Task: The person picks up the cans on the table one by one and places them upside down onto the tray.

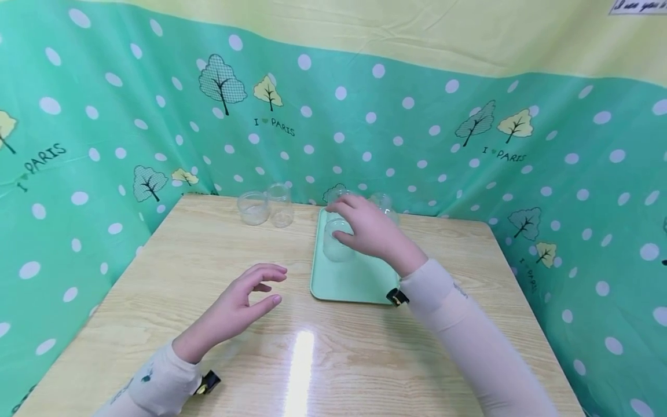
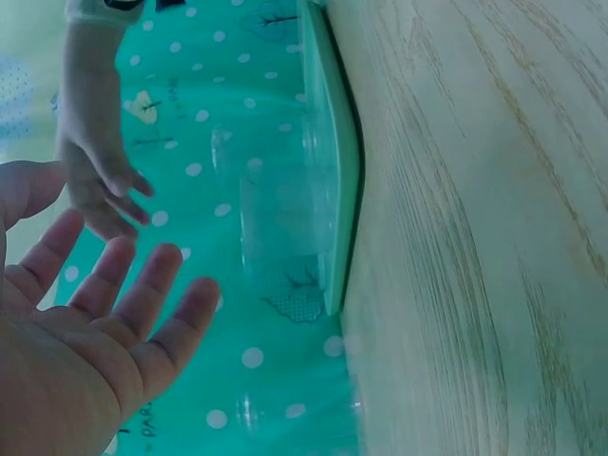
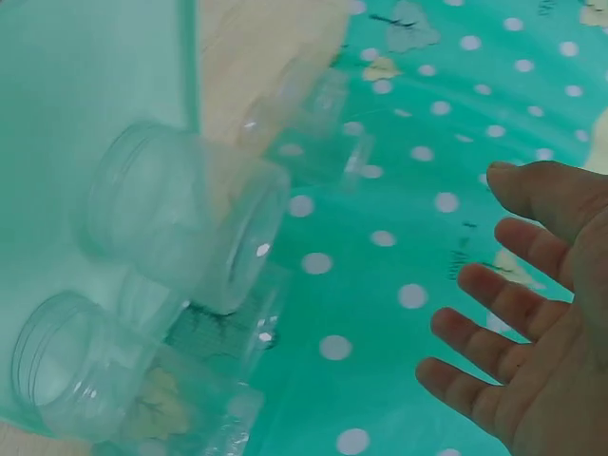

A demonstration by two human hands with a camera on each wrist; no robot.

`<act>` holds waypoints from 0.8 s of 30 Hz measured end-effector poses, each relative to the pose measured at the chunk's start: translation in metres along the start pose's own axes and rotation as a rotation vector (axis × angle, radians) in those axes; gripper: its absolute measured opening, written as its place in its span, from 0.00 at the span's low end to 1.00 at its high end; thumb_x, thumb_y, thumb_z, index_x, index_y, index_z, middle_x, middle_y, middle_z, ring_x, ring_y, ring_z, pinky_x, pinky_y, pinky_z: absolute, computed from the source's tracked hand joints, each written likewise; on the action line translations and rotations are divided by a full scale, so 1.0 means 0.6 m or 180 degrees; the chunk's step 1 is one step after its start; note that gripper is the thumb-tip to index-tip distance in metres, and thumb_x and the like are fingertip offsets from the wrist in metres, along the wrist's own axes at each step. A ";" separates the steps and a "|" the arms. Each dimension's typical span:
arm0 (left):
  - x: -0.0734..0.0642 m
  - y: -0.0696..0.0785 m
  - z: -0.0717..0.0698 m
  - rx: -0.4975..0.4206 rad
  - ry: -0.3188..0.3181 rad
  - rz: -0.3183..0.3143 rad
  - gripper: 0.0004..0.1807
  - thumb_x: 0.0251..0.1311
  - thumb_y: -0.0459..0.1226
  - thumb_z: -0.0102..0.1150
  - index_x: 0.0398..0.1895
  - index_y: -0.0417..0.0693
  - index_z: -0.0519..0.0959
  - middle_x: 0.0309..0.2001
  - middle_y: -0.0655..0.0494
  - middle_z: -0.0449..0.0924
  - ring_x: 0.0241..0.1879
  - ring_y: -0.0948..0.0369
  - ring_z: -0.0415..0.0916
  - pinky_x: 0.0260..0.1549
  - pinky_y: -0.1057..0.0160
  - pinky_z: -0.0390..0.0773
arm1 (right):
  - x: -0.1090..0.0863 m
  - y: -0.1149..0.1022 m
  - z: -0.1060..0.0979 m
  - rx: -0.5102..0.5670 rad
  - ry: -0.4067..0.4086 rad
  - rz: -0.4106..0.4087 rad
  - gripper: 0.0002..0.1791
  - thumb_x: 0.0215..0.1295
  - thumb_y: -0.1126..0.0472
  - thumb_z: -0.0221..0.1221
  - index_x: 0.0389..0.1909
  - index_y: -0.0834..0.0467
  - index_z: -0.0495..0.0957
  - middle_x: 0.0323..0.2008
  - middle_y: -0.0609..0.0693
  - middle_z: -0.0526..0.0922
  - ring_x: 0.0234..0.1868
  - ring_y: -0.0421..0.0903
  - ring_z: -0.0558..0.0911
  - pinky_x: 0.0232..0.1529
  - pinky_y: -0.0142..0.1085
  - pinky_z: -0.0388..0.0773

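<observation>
My right hand [image 1: 367, 229] hovers over the pale green tray [image 1: 354, 284], above a clear plastic jar [image 1: 337, 248]. In the right wrist view its fingers [image 3: 484, 294] are spread and hold nothing, with a gap between them and the jar [image 3: 180, 214]. Another clear jar [image 3: 71, 370] stands on the tray there, and more clear containers partly overlap behind it. My left hand [image 1: 239, 301] is over the table left of the tray, palm turned inward, fingers loosely bent around nothing.
Two clear containers, a wide cup [image 1: 253, 208] and a taller one [image 1: 282, 208], stand at the table's back left, beyond the tray. A green dotted curtain [image 1: 365, 133] hangs behind the wooden table [image 1: 365, 359]. Another clear jar [image 1: 384, 204] shows behind my right hand.
</observation>
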State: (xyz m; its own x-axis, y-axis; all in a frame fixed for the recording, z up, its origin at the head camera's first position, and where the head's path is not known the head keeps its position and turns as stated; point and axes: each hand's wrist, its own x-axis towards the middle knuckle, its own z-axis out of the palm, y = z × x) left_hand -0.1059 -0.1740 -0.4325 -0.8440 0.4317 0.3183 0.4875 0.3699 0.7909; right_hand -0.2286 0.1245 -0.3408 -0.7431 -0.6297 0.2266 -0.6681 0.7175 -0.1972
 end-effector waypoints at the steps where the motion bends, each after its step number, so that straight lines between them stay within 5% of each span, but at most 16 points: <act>1: 0.000 0.000 0.000 -0.0002 0.0006 0.0002 0.17 0.70 0.36 0.63 0.58 0.60 0.76 0.64 0.60 0.74 0.62 0.60 0.74 0.55 0.52 0.83 | -0.007 -0.003 -0.003 0.0026 0.0046 -0.0022 0.28 0.69 0.51 0.66 0.67 0.50 0.74 0.63 0.46 0.76 0.66 0.48 0.74 0.67 0.45 0.74; 18: 0.004 0.000 -0.004 0.0051 0.0045 0.0029 0.18 0.70 0.37 0.63 0.60 0.62 0.76 0.64 0.63 0.73 0.63 0.63 0.73 0.56 0.55 0.82 | -0.121 -0.009 -0.003 0.0629 0.0851 -0.0166 0.30 0.68 0.55 0.67 0.69 0.53 0.73 0.69 0.50 0.72 0.71 0.50 0.69 0.71 0.49 0.70; 24: 0.007 0.004 -0.003 0.0040 0.0015 0.0042 0.19 0.69 0.37 0.65 0.59 0.64 0.75 0.65 0.64 0.73 0.64 0.64 0.72 0.56 0.53 0.83 | -0.155 -0.011 0.005 0.0849 0.0944 -0.0166 0.31 0.67 0.57 0.68 0.69 0.55 0.73 0.69 0.50 0.72 0.72 0.50 0.69 0.70 0.50 0.71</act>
State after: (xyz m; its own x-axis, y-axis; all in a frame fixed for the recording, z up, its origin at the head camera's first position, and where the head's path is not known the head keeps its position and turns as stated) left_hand -0.1085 -0.1729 -0.4281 -0.8385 0.4327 0.3312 0.5013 0.3744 0.7800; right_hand -0.1549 0.1774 -0.3636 -0.6906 -0.5218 0.5007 -0.7202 0.5596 -0.4101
